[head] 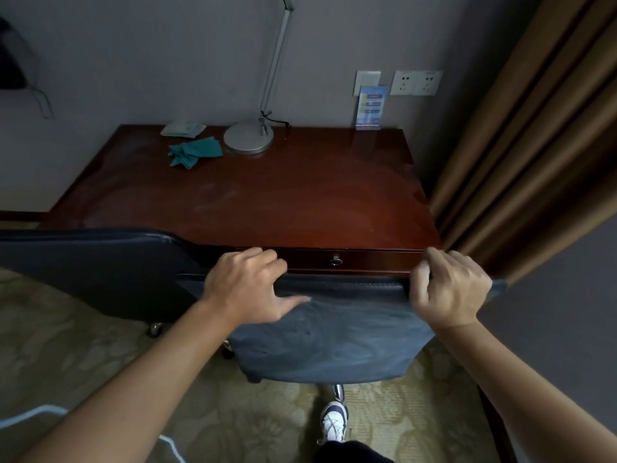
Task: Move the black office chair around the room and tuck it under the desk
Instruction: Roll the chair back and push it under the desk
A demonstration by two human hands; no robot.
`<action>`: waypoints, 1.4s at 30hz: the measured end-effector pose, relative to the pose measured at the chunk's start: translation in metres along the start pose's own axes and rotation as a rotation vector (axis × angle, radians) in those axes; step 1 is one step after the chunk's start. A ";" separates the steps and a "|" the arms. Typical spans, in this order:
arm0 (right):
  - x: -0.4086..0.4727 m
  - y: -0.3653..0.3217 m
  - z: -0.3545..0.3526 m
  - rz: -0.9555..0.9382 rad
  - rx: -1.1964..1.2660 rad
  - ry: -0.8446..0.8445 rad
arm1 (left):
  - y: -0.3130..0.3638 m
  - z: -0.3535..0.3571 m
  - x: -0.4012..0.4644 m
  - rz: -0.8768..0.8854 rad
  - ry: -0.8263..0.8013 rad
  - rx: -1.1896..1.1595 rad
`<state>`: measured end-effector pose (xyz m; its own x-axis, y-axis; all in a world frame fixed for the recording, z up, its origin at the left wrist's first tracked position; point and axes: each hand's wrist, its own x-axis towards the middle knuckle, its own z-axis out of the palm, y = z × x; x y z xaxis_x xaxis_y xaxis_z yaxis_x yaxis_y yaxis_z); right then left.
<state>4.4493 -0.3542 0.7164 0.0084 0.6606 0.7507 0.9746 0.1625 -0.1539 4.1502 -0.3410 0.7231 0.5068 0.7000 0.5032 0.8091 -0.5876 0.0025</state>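
Note:
The black office chair (334,339) stands right in front of me, its backrest top touching the front edge of the reddish wooden desk (267,202). My left hand (248,289) grips the left part of the backrest top, fingers over the edge and thumb on the rear face. My right hand (449,289) is closed over the backrest's right top corner. The seat is hidden below the desk edge. A chrome leg and caster (338,392) show beneath the backrest.
A second dark chair (93,262) stands at the left by the desk, caster (156,329) on the patterned carpet. The desk carries a silver lamp (248,138), teal cloth (193,152) and a card stand (370,108). Brown curtains (534,145) hang right. My shoe (334,421) is behind the chair.

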 end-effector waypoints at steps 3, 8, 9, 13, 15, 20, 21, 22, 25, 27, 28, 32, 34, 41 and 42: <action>-0.010 -0.011 0.002 -0.021 -0.004 0.018 | -0.010 0.000 -0.007 0.010 0.011 -0.002; 0.003 -0.013 0.012 -0.011 0.003 0.058 | -0.027 0.003 0.008 0.030 0.029 -0.002; 0.006 -0.013 0.015 -0.018 0.001 0.072 | -0.029 0.005 0.010 0.028 0.037 0.001; 0.017 -0.014 0.025 -0.033 0.007 0.101 | -0.040 0.009 0.018 0.034 0.049 -0.002; 0.022 -0.013 0.028 -0.037 0.008 0.095 | -0.043 0.009 0.022 0.032 0.048 0.007; 0.029 -0.013 0.038 -0.051 0.004 0.096 | -0.050 0.010 0.025 0.024 0.059 0.008; 0.031 -0.012 0.040 -0.058 0.006 0.098 | -0.050 0.011 0.025 0.023 0.062 0.013; 0.033 -0.011 0.042 -0.062 0.010 0.100 | -0.050 0.011 0.027 0.022 0.064 0.015; 0.038 -0.007 0.050 -0.067 0.037 0.098 | -0.050 0.014 0.028 0.010 0.066 0.031; 0.040 -0.005 0.058 -0.077 0.032 0.096 | -0.051 0.016 0.027 -0.012 0.066 0.046; 0.042 -0.003 0.061 -0.082 0.026 0.095 | -0.051 0.017 0.028 -0.022 0.063 0.051; 0.058 0.009 0.074 -0.063 0.038 0.080 | -0.050 0.024 0.048 -0.033 0.045 0.060; 0.066 0.014 0.081 -0.043 0.041 0.088 | -0.054 0.028 0.059 -0.035 0.045 0.060; 0.073 0.028 0.101 -0.047 0.011 0.090 | -0.058 0.054 0.074 -0.031 0.067 0.061; 0.071 0.029 0.102 -0.052 -0.013 0.090 | -0.062 0.058 0.076 -0.018 0.074 0.063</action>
<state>4.4551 -0.2278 0.6991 -0.0230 0.5830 0.8121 0.9771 0.1850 -0.1051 4.1561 -0.2279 0.7117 0.4706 0.6766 0.5663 0.8362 -0.5469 -0.0415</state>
